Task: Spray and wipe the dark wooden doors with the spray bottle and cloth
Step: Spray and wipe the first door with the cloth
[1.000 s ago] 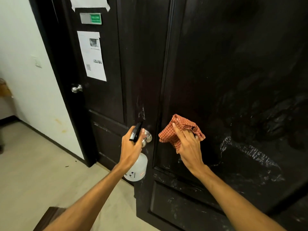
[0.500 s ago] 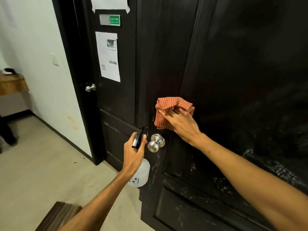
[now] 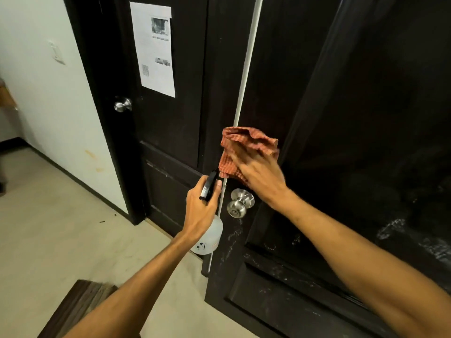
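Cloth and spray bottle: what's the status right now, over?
Left hand grips spray bottle, held low. Right hand presses cloth on dark door edge. Knob just below the cloth, close to the wipe path.

Seemingly a corridor in an office or shared building. Suggested by two dark wooden doors (image 3: 170, 132) side by side with steel knobs (image 3: 123, 104), one bearing a taped printed notice (image 3: 156, 48), beside a white wall (image 3: 36, 113) with a switch (image 3: 56, 52).

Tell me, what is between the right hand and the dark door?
The orange checked cloth. The right hand presses it against the dark door, just above the silver knob. The head view shows this.
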Tool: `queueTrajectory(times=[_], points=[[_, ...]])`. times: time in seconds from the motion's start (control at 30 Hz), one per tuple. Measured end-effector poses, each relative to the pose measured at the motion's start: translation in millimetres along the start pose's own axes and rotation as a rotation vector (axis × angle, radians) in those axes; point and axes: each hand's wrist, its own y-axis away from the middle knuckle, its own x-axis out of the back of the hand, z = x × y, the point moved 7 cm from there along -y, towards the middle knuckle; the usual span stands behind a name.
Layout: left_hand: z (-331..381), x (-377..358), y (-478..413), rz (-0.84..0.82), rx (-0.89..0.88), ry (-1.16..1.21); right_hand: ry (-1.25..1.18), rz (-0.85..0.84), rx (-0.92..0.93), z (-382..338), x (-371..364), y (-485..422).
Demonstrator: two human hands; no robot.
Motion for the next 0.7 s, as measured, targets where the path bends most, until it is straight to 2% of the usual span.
queueTrajectory(times=[0.1, 0.17, 0.23, 0.3, 0.37, 0.47, 0.53, 0.57, 0.7], points=[[3.4, -2.8, 4.1, -0.026, -0.004, 0.002, 0.05, -0.165, 0.081, -14.0, -26.3, 31.5], [9.2, -5.4, 5.4, -0.043, -0.003, 0.014, 0.033, -0.141, 0.072, -2.5, -23.0, 34.4], [17.9, -9.9, 6.2, -0.061, -0.004, 0.027, 0.043, -0.085, -0.054, 29.1, 8.2, 29.7], [27.7, -15.5, 7.5, -0.071, -0.018, 0.043, 0.062, 0.061, -0.265, 71.1, 43.8, 32.9], [38.6, -24.5, 12.7, -0.092, -0.024, 0.075, 0.041, 0.115, -0.347, 90.2, 53.6, 59.6], [56.5, -41.8, 23.7, -0.124, -0.03, 0.116, 0.127, -0.028, -0.14, 62.3, 21.1, 119.8], [66.5, -57.0, 33.0, -0.157, -0.019, 0.145, 0.121, -0.125, -0.081, 64.1, 7.7, 149.8], [69.8, -65.2, 37.1, -0.179, -0.005, 0.161, 0.107, -0.109, -0.098, 77.2, 16.5, 153.1], [85.6, -96.8, 48.8, -0.214, -0.008, 0.159, 0.108, 0.095, -0.413, 168.0, 89.8, 147.1]])
